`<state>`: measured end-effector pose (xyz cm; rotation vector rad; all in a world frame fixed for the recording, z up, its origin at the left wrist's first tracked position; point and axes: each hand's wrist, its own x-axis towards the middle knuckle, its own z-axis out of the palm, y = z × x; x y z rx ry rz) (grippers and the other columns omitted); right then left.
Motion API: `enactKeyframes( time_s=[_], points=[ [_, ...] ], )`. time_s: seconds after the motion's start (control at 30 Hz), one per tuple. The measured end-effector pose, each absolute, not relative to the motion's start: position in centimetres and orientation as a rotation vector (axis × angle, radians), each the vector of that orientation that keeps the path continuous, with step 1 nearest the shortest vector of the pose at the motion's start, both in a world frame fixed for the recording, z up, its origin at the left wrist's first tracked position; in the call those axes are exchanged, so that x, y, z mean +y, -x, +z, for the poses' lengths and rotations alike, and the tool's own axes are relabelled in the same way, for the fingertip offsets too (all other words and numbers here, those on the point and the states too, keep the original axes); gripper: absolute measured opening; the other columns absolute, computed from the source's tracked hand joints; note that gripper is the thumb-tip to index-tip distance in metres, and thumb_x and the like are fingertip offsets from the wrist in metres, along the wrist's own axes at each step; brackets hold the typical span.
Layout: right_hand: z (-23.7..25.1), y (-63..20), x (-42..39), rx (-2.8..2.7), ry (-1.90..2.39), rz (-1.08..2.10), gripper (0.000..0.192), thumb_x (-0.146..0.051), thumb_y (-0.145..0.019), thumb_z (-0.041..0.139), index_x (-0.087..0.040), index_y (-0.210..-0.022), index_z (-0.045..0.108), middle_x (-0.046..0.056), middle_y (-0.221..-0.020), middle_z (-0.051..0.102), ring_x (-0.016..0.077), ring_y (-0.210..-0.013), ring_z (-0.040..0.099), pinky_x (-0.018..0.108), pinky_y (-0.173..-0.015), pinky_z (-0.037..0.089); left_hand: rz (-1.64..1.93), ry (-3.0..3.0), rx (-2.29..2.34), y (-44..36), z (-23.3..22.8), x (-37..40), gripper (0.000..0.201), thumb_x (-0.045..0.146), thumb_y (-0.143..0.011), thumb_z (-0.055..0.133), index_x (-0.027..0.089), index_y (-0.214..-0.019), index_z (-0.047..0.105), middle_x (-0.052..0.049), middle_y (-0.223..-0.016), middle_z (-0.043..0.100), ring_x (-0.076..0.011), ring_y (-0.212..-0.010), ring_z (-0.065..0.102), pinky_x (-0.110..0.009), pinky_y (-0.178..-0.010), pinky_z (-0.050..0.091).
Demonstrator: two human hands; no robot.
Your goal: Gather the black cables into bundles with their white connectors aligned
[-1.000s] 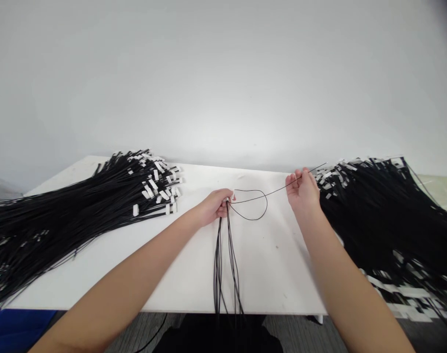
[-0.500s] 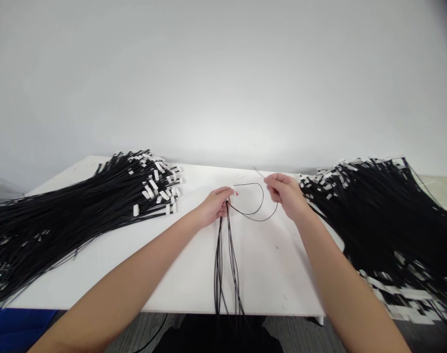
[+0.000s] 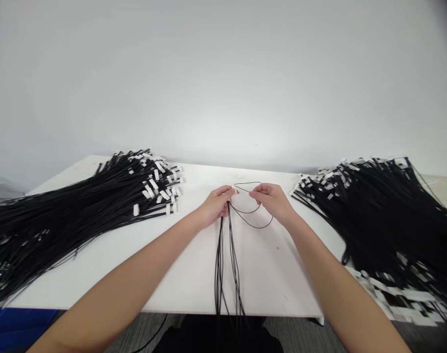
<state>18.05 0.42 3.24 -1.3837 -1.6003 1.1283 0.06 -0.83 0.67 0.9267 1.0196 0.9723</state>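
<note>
My left hand [image 3: 216, 203] pinches the top ends of a small bundle of thin black cables [image 3: 225, 264] that runs down the white table [image 3: 179, 264] and over its near edge. My right hand [image 3: 273, 201] sits close beside it, fingers closed on one thin black cable [image 3: 258, 223] that curls in a loop between the two hands. The hands are only a few centimetres apart, near the table's middle.
A large heap of black cables with white tags [image 3: 79, 211] covers the left of the table. A similar, bigger heap [image 3: 385, 215] spreads over the right side and hangs past the edge. A plain grey wall stands behind. Dark floor shows below.
My right hand has come leftward from the right heap toward my left hand, carrying the single cable; its straight length has curled into a tighter loop. The left hand has stayed put.
</note>
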Motion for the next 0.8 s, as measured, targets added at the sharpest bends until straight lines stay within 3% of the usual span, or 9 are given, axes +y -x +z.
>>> enactKeyframes(
  time_s=[0.8],
  points=[
    [3.96, -18.38, 0.19, -1.604, 1.205, 1.124, 0.022, -0.038, -0.067, 0.062, -0.017, -0.07, 0.057, -0.003, -0.055, 0.049, 0.0077, -0.049, 0.039, 0.021, -0.047, 0.029, 0.962, -0.972, 1.034, -0.17, 0.86, -0.97, 0.027, 0.044, -0.07, 0.058, 0.02, -0.083, 0.057, 0.005, -0.058, 0.033, -0.0021, -0.04, 0.023, -0.016, -0.035, 0.016]
  ],
)
